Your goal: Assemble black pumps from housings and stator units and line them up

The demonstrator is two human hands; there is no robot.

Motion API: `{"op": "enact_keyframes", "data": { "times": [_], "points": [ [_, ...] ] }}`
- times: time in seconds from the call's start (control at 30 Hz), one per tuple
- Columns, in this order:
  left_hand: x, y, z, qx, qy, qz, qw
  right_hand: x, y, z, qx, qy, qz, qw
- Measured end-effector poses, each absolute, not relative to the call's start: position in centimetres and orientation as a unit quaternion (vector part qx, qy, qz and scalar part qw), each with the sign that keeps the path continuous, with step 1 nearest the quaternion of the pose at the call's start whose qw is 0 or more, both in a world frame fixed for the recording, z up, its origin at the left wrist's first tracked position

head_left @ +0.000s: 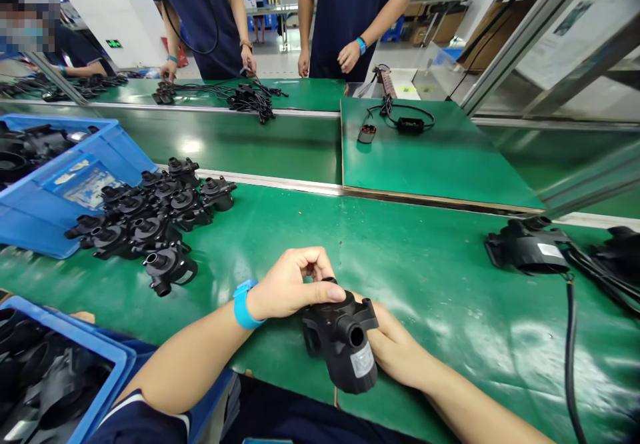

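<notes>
A black plastic pump body (pixel 345 344) with a round port and a white label sits between my hands at the near edge of the green bench (pixel 400 257). My left hand (pixel 293 284), a blue band on its wrist, is closed over the pump's top, fingers pinched at its upper port. My right hand (pixel 395 351) wraps under and behind the pump, holding it from the right. A cluster of several black pump housings (pixel 150 217) lies on the bench to the left.
Blue bins (pixel 65 184) (pixel 75 364) of black parts stand at left and near left. A finished pump with cable (pixel 530 247) lies at right. A green conveyor (pixel 240 144) runs behind. Two people (pixel 350 17) stand at the far bench with cable bundles (pixel 250 97).
</notes>
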State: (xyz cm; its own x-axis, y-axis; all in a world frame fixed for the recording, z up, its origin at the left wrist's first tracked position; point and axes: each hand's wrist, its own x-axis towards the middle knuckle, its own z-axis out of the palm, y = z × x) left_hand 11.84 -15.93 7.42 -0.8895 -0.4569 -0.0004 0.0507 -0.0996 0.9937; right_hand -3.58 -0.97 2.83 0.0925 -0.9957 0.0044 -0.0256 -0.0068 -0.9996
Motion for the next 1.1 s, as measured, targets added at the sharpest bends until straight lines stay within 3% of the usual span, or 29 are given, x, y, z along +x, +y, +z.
{"op": "enact_keyframes", "data": {
  "times": [0.43, 0.7, 0.93, 1.1],
  "points": [
    [11.3, -15.6, 7.0, 0.227, -0.625, -0.725, 0.181, -3.7, -0.7, 2.3, -0.522, 0.527, -0.479, 0.468],
    [10.1, -15.7, 6.1, 0.290, -0.393, -0.845, 0.218, -4.6, 0.1, 2.6, -0.487, 0.536, -0.584, 0.367],
    [9.7, -15.0, 5.8, 0.319, -0.259, -0.899, 0.153, -4.3, 0.4, 2.4, -0.560, 0.554, -0.541, 0.294],
    [9.6, -14.5, 5.6, 0.268, -0.223, -0.922, 0.168, -4.2, 0.5, 1.9, -0.559, 0.574, -0.543, 0.251]
  ]
}}
